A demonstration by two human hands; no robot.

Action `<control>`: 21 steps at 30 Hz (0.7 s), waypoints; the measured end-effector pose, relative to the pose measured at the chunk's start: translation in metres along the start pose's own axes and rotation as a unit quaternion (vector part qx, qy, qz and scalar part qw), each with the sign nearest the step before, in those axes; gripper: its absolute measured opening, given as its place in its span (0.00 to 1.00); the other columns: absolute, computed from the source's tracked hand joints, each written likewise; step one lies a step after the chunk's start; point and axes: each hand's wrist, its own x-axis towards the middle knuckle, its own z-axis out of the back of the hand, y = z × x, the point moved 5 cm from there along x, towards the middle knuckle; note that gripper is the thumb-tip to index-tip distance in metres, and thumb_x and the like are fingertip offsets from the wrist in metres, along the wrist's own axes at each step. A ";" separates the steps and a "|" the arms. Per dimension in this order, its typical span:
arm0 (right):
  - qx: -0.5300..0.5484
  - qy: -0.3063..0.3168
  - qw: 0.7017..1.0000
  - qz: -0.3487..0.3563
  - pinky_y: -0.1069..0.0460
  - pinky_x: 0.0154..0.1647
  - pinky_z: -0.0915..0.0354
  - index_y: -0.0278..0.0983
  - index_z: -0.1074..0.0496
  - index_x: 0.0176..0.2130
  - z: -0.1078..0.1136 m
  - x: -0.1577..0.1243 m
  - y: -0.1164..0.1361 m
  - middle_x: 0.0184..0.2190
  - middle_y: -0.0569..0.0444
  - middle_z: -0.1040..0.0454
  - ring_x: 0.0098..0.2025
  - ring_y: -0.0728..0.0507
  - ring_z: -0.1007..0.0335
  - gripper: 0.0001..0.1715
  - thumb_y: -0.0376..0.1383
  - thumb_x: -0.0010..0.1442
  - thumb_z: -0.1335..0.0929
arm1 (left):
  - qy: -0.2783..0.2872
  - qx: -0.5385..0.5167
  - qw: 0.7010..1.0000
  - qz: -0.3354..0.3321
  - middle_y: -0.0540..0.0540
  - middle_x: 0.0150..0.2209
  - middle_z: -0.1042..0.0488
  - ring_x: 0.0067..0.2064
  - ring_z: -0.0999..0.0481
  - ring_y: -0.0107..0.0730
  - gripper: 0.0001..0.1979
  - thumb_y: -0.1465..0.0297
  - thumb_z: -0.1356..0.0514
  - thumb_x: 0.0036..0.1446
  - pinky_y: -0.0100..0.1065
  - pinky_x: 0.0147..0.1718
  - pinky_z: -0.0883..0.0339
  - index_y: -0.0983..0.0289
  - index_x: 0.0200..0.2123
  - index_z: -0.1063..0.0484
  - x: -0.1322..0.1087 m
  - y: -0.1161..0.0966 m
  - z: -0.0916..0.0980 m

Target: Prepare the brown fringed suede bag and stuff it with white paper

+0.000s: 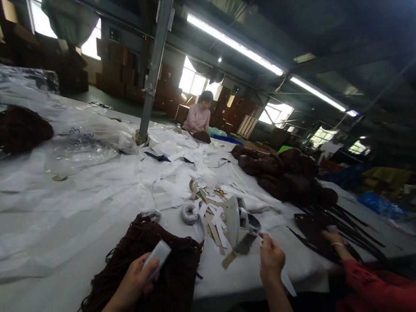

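Note:
My left hand (140,276) is closed around a pale, flat rectangular piece (160,257), its far end sticking out past the thumb. Beneath that hand lies a dark brown fringed item (173,263), with metal eyelets along its upper edge; it looks like a bag. My right hand (272,257) is raised, thumb and forefinger pinched together just beside a grey tape dispenser (238,216). Whatever is between those fingertips is too small to make out. A roll of tape (190,214) sits left of the dispenser, beside scattered white and tan strips (214,223).
At right, a co-worker's hand (333,237) in a red sleeve touches dark brown strapped material (312,227). Brown items (282,169) are heaped behind it. Another person (199,115) works across the table. A metal post (156,58) rises beyond plastic sheets (80,150).

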 end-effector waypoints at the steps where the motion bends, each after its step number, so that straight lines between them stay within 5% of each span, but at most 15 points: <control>1: -0.021 -0.011 1.000 -0.008 0.49 0.31 0.40 0.34 0.23 0.27 0.009 0.016 -0.003 0.21 0.47 0.26 0.34 0.37 0.31 0.29 0.56 0.50 0.36 | 0.004 0.002 1.000 -0.001 0.46 0.21 0.38 0.19 0.44 0.20 0.25 0.48 0.37 0.47 0.22 0.14 0.53 0.65 0.27 0.34 0.000 0.000 0.000; 4: -0.059 0.015 0.998 -0.034 0.47 0.35 0.40 0.35 0.25 0.20 0.007 0.045 -0.010 0.20 0.45 0.26 0.36 0.35 0.31 0.23 0.52 0.45 0.32 | 0.010 0.008 1.000 -0.002 0.46 0.21 0.38 0.19 0.45 0.19 0.25 0.48 0.38 0.48 0.22 0.14 0.52 0.65 0.26 0.35 0.001 -0.001 -0.001; 11: -0.036 0.078 0.994 -0.064 0.49 0.28 0.40 0.31 0.24 0.17 -0.023 0.060 -0.009 0.15 0.50 0.30 0.26 0.40 0.32 0.18 0.45 0.34 0.26 | -0.012 0.005 1.000 -0.018 0.46 0.20 0.38 0.16 0.46 0.18 0.25 0.47 0.39 0.49 0.23 0.13 0.55 0.65 0.26 0.35 -0.001 -0.001 -0.004; 21: 0.030 0.046 0.997 -0.055 0.51 0.29 0.37 0.32 0.24 0.27 0.006 0.035 -0.017 0.26 0.50 0.24 0.31 0.42 0.31 0.29 0.52 0.32 0.26 | 0.013 0.035 0.999 -0.010 0.46 0.21 0.38 0.18 0.44 0.18 0.22 0.50 0.40 0.53 0.23 0.14 0.52 0.65 0.27 0.35 0.000 0.000 -0.001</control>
